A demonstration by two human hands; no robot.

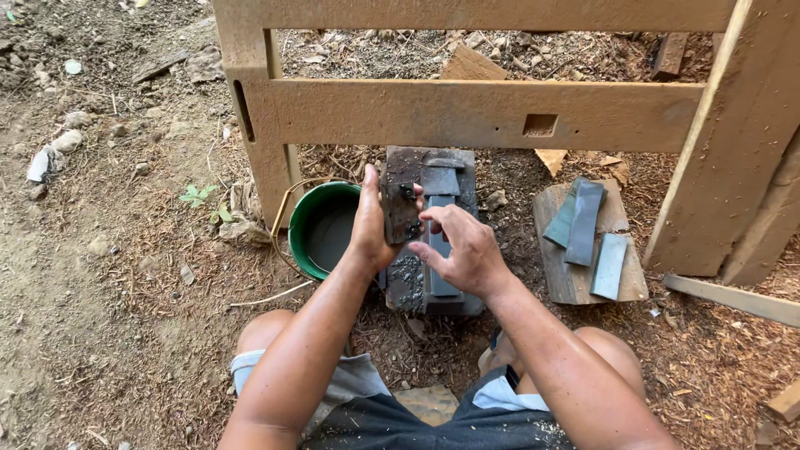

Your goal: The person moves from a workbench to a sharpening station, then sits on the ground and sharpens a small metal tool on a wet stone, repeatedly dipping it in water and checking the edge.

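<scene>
Left hand [369, 223], centre of frame: fingers and thumb clamped around the edges of a dark, wet rectangular blade-like piece [401, 212], held upright and tilted toward the head camera, apparently so its flat face can be looked at. Right hand [463, 247], just right of it: fingers curled, with the fingertips [427, 215] touching the piece's right edge or face; closed loosely in a pinch, but whether it truly grips or only feels the surface I cannot tell. Directly beneath both hands: a dark block [432, 242] on the ground carrying a long grey stone [439, 250] along its top, wet and smeared with dark slurry; the piece is held just above it. Left of the block, touching or nearly so: green bucket [310, 242] with grey water, within easy reach of the left hand. Right of centre: a wooden board [575, 279] bearing three more grey-blue flat stones [585, 223], kept off the dirt. Upper frame: wooden frame rail [467, 112] with a square mortise. Bottom: the person's knees, crouched on ground covered in wood chips.
</scene>
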